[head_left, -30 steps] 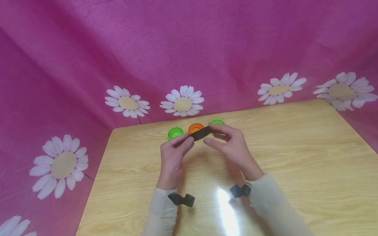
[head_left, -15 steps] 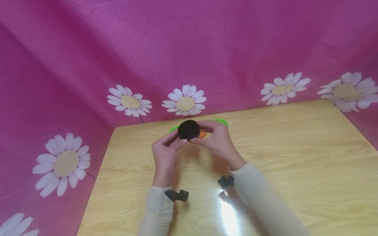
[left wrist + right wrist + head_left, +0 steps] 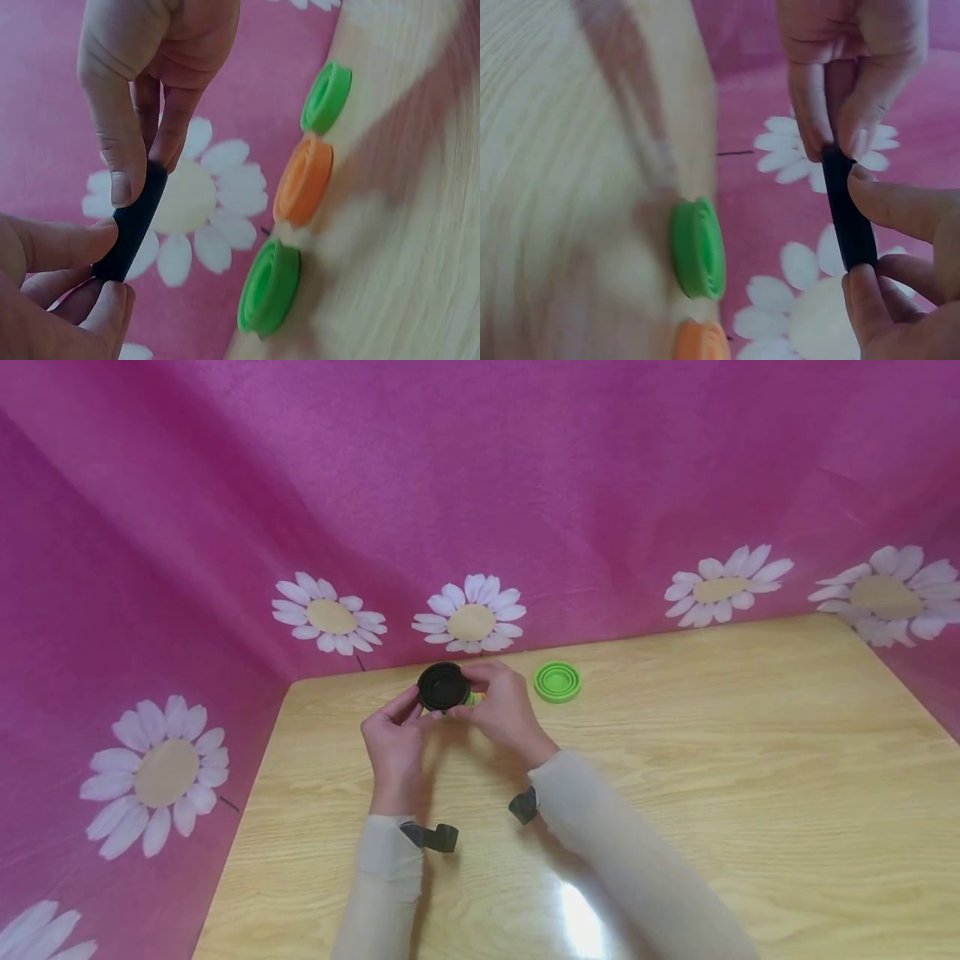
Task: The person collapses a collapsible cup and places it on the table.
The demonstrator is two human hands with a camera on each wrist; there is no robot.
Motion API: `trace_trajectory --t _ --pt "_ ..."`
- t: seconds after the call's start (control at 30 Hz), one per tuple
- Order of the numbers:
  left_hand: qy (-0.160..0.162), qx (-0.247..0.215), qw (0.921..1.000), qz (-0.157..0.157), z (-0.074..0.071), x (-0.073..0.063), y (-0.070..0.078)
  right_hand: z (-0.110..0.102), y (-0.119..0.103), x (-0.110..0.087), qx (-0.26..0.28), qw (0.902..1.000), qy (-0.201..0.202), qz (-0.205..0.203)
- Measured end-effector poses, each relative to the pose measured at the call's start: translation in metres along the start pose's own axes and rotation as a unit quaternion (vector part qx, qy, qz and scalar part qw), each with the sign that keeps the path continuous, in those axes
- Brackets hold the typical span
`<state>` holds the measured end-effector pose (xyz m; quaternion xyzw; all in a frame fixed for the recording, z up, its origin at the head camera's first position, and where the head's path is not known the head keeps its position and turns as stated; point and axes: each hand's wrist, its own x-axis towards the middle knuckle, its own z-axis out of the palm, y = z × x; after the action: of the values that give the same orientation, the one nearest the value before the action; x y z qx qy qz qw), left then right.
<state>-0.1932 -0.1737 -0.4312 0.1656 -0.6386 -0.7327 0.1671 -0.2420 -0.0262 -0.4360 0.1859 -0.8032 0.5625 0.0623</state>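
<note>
A black collapsible cup (image 3: 443, 687), folded flat into a ringed disc, is held above the far left part of the table. My left hand (image 3: 395, 739) pinches its left edge between thumb and fingers. On the opposite edge, the thumb and fingers of my right hand (image 3: 504, 710) grip it too. In both wrist views the cup appears edge-on as a dark bar. Behind it, the left wrist view shows an orange folded cup (image 3: 304, 180) between a green folded cup (image 3: 270, 289) and another green one (image 3: 328, 97). From the head view, the held cup and hands mostly cover the left two.
A pale wooden table (image 3: 712, 777) spreads out under the hands. Pink fabric with daisies (image 3: 469, 622) stands along its back and left edges. A dark strap piece (image 3: 438, 837) projects from the left cuff, and another (image 3: 522, 806) from the right one.
Both hands have moved left with the black cup. It was seen edge-on and now shows its ringed face to the head camera. The right green cup has come fully into view.
</note>
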Motion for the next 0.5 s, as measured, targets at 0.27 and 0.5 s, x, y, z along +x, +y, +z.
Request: trace_trajectory --t 0.27,0.5 --pt "0.038 0.026 0.9989 -0.007 -0.013 0.020 -0.013 0.037 0.011 0.009 -0.004 0.9991 0.000 0.043" --pt "0.071 0.030 0.9967 -0.025 -0.022 0.035 -0.022 0.063 0.017 0.021 -0.041 0.9979 -0.013 0.049"
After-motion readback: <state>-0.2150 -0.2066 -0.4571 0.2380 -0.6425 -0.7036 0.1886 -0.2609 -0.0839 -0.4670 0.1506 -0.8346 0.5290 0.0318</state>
